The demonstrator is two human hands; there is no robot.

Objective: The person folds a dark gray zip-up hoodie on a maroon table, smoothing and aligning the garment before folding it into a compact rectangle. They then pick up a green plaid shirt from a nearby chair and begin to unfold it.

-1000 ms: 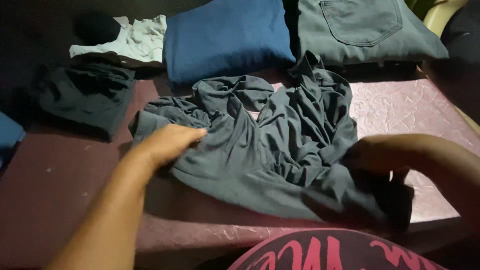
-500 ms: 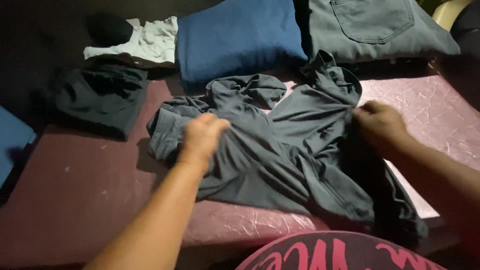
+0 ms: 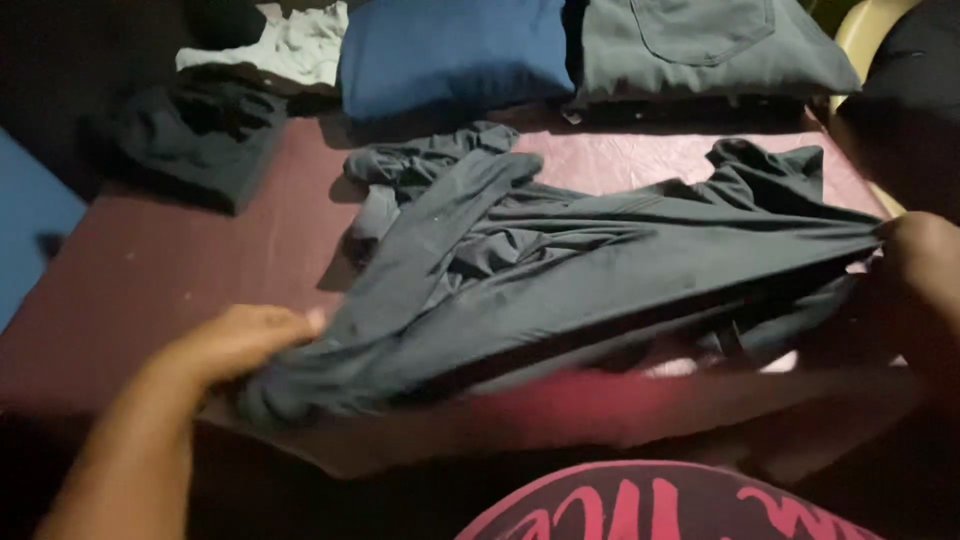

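A dark grey shirt (image 3: 560,270) is stretched across the maroon table (image 3: 170,270), lifted a little off the surface along its near side. My left hand (image 3: 240,340) grips its left end near the table's front edge. My right hand (image 3: 920,255) grips its right end at the table's right side. A sleeve of the shirt lies bunched toward the back, near the middle of the table.
Folded clothes line the back: a black garment (image 3: 190,135), a white one (image 3: 290,45), a blue one (image 3: 450,50) and grey trousers (image 3: 700,45). A blue object (image 3: 30,225) lies at the left edge. A pale chair edge (image 3: 865,30) shows at the back right.
Both hands took hold of the grey shirt and pulled apart, left hand toward the near left, right hand to the far right, stretching the crumpled shirt out wide.
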